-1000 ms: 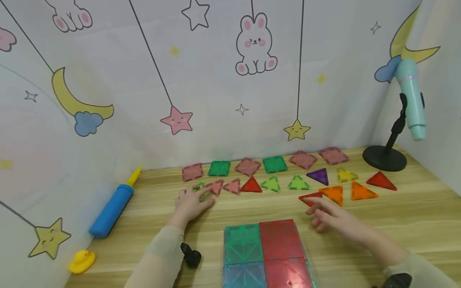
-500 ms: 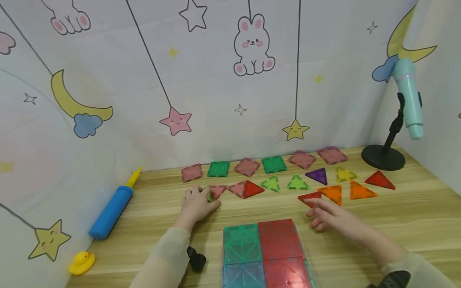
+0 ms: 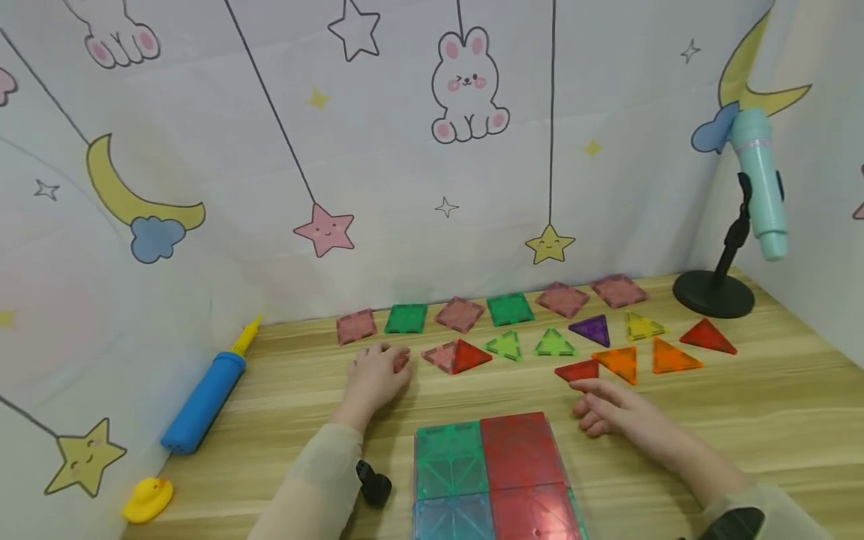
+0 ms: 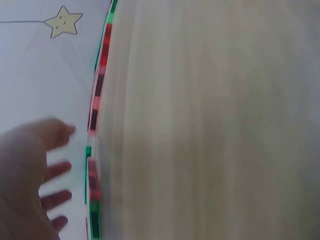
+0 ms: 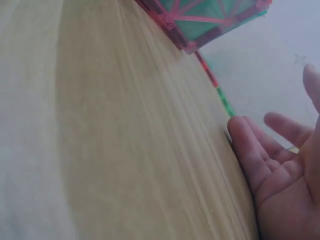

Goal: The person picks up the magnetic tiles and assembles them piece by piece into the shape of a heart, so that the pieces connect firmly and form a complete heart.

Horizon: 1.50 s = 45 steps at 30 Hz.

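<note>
My left hand (image 3: 378,379) is low over the table at the left end of the triangle row, fingers loosely bent and holding nothing. In the head view it hides a pink triangle magnetic tile and a green one; the left wrist view shows a pink tile (image 4: 93,177) against a green tile (image 4: 95,220) past the fingers. Just right of this hand, a pink triangle tile (image 3: 440,356) meets a red triangle tile (image 3: 471,357). My right hand (image 3: 624,416) rests on the table with relaxed fingers, fingertips right at another red triangle tile (image 3: 577,370).
Large green, red and blue square tiles (image 3: 523,450) form a block in front. Square tiles (image 3: 459,314) line the back; orange tiles (image 3: 675,356) lie right. A microphone on a stand (image 3: 714,292), a blue pump (image 3: 205,405) and a yellow duck (image 3: 148,500) stand around.
The pink triangle and the red triangle came together edge to edge. My left hand shifted right, now covering the other pink triangle and the green one. My right hand stayed put.
</note>
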### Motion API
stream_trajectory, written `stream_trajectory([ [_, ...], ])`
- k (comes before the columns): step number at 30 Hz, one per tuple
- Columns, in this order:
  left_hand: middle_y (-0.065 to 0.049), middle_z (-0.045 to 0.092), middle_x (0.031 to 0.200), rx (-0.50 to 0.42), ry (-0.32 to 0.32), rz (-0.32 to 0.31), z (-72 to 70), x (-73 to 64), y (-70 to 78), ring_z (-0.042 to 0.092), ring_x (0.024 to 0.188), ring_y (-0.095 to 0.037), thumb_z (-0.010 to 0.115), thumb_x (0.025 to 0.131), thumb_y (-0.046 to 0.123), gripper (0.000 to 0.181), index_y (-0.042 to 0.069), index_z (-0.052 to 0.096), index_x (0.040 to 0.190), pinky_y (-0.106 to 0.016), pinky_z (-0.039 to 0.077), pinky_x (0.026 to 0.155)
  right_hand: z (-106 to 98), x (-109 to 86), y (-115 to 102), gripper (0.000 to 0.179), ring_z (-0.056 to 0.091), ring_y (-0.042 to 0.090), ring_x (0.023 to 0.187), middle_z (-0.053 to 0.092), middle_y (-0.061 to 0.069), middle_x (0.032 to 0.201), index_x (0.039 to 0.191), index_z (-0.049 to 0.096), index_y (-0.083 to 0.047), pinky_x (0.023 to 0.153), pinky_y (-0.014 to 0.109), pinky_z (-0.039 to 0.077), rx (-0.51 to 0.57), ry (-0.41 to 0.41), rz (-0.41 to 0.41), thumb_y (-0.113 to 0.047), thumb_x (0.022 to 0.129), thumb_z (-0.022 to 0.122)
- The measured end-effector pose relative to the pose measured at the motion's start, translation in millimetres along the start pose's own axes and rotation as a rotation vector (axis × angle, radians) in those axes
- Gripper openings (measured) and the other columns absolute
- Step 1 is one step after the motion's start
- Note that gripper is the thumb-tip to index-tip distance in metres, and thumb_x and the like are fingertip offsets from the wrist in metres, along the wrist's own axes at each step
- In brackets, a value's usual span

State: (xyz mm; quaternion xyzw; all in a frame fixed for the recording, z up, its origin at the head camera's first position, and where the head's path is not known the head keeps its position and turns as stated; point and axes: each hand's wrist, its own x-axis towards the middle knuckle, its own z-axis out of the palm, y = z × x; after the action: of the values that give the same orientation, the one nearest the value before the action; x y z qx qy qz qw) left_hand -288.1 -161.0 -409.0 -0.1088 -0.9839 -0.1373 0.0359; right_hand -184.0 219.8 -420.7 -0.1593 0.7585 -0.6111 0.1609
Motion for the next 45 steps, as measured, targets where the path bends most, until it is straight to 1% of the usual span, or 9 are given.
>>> stream_trajectory([
  [5,-0.009,0.041,0.143,-0.1,-0.133,0.239,0.4,2.7,14.2,0.034,0.128,-0.04,0.054,0.095,0.032,0.046,0.019,0.049,0.138,-0.061,0.021,0.098,4,5.2,1,0.05,0.06,0.027,0.093,0.055,0.02,0.111,0.139,0.031,0.01,0.078,0.031,0.051,-0.062,0.019,0.01,-0.022,0.102,0.04],
  [9,-0.006,0.039,0.144,-0.086,-0.22,0.277,4.6,2.2,20.0,0.031,0.13,-0.038,0.053,0.095,0.033,0.044,0.024,0.049,0.139,-0.063,0.018,0.101,9,9.6,2,0.05,0.06,0.028,0.093,0.056,0.018,0.11,0.138,0.035,0.009,0.077,0.031,0.051,-0.088,0.013,0.026,-0.024,0.101,0.043],
  [14,-0.004,0.044,0.136,-0.073,-0.235,0.334,7.7,0.5,24.6,0.037,0.123,-0.034,0.056,0.094,0.032,0.04,0.026,0.054,0.134,-0.058,0.027,0.099,10,11.5,2,0.049,0.059,0.028,0.092,0.057,0.018,0.111,0.137,0.038,0.008,0.076,0.03,0.051,-0.105,0.014,0.04,-0.024,0.101,0.045],
  [24,-0.007,0.039,0.142,-0.067,-0.273,0.4,6.2,-1.1,32.7,0.036,0.125,-0.037,0.053,0.095,0.03,0.045,0.022,0.047,0.14,-0.057,0.025,0.102,13,11.8,4,0.046,0.059,0.025,0.089,0.057,0.018,0.118,0.135,0.044,0.004,0.075,0.029,0.05,-0.165,-0.002,0.019,-0.024,0.099,0.049],
  [29,-0.014,0.039,0.142,-0.112,-0.15,0.269,5.2,-6.2,7.2,0.034,0.127,-0.042,0.056,0.093,0.026,0.044,0.019,0.05,0.137,-0.061,0.023,0.1,12,12.8,4,0.046,0.059,0.022,0.085,0.056,0.02,0.115,0.134,0.044,0.006,0.071,0.031,0.051,-0.145,-0.017,0.01,-0.023,0.099,0.049],
  [32,-0.016,0.04,0.141,-0.095,-0.076,0.112,3.3,-11.1,-18.6,0.034,0.126,-0.044,0.061,0.091,0.029,0.046,0.02,0.053,0.135,-0.064,0.024,0.096,4,11.9,-1,0.043,0.054,0.017,0.076,0.057,0.013,0.103,0.131,0.049,0.003,0.064,0.029,0.048,-0.293,0.038,-0.041,-0.023,0.096,0.054],
  [35,-0.014,0.042,0.139,-0.088,-0.078,0.04,0.4,-15.8,-38.5,0.035,0.124,-0.043,0.065,0.089,0.032,0.048,0.02,0.054,0.133,-0.065,0.026,0.095,-8,14.2,-8,0.039,0.052,0.018,0.077,0.055,0.013,0.107,0.126,0.056,-0.001,0.066,0.032,0.045,-0.628,0.123,-0.118,-0.02,0.092,0.062],
  [39,-0.011,0.048,0.132,-0.124,-0.109,0.106,-5.4,-19.9,-48.5,0.04,0.119,-0.04,0.071,0.083,0.034,0.049,0.019,0.058,0.128,-0.06,0.031,0.095,-24,22.9,-14,0.04,0.054,0.035,0.1,0.052,0.022,0.121,0.122,0.061,-0.003,0.084,0.052,0.042,-1.003,0.104,-0.156,-0.017,0.086,0.068],
  [45,-0.01,0.05,0.132,-0.176,-0.183,0.178,-10.5,-23.3,-47.5,0.04,0.122,-0.038,0.076,0.078,0.031,0.06,0.016,0.054,0.132,-0.054,0.027,0.103,-34,32.9,-18,0.053,0.047,0.038,0.104,0.053,0.013,0.117,0.124,0.06,-0.007,0.085,0.058,0.038,-1.075,0.015,-0.09,-0.032,0.079,0.075],
])
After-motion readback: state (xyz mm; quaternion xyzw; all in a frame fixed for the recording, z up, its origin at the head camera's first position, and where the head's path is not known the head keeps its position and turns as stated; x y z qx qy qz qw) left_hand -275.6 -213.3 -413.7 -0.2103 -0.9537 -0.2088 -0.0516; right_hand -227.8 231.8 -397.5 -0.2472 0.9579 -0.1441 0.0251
